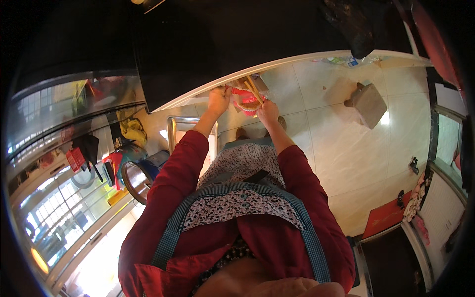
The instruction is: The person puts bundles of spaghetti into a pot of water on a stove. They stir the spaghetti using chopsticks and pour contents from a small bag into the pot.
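My left hand (pixel 219 99) is closed on the edge of a red plastic bag (pixel 245 110), just below the pale edge of a dark countertop. In my right hand (pixel 268 111) is a pair of wooden chopsticks (pixel 254 89), which slant up and left across the bag. Something brown and crumbly (pixel 249 106) shows inside the bag's mouth. Behind the bag is a piece of brown cardboard (pixel 260 84), partly hidden. The far ends of the chopsticks reach up near the countertop's edge.
The dark countertop (pixel 222 44) spans the top of the view. A metal-framed tray or stand (pixel 171 133) is beside my left forearm, with a blue metal container (pixel 139 178) further left. A small stool (pixel 369 105) stands on the tiled floor at right. A red mat (pixel 384 215) lies near a doorway.
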Tool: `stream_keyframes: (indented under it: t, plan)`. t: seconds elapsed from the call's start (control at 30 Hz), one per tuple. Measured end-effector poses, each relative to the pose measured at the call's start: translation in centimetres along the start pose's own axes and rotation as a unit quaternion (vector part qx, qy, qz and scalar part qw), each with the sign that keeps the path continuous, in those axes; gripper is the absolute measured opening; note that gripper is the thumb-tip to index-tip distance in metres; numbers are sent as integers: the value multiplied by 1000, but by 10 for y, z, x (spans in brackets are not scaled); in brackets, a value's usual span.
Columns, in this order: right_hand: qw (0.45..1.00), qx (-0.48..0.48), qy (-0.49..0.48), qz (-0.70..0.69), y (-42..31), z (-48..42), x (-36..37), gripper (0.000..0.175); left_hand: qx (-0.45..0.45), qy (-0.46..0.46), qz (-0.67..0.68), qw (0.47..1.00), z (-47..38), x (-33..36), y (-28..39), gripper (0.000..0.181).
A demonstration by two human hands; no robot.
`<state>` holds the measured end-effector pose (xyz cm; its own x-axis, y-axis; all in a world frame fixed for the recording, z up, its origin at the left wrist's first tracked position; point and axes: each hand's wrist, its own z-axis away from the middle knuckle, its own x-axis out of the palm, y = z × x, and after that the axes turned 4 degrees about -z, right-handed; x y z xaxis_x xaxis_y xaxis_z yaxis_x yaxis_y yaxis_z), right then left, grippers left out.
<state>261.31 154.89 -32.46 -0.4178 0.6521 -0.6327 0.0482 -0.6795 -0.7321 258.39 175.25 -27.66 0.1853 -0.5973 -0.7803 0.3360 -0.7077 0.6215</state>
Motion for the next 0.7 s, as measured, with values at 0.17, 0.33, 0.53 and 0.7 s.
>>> stream_keyframes:
  t: [0.17,0.33,0.53,0.7]
  plan:
    - [997,-4,-45,63,-9,-23,25,15,-189,1,117,975,6,2,-20,22]
    - [992,-37,-62,103,-63,-32,43,16,-318,-47,136,937,4,-15,-48,16]
    - [994,-42,-104,-7,-49,-34,42,27,-414,-35,251,874,16,-3,-67,22]
    - [912,109,-94,-383,36,-29,53,58,-389,-50,561,729,13,-8,-59,27]
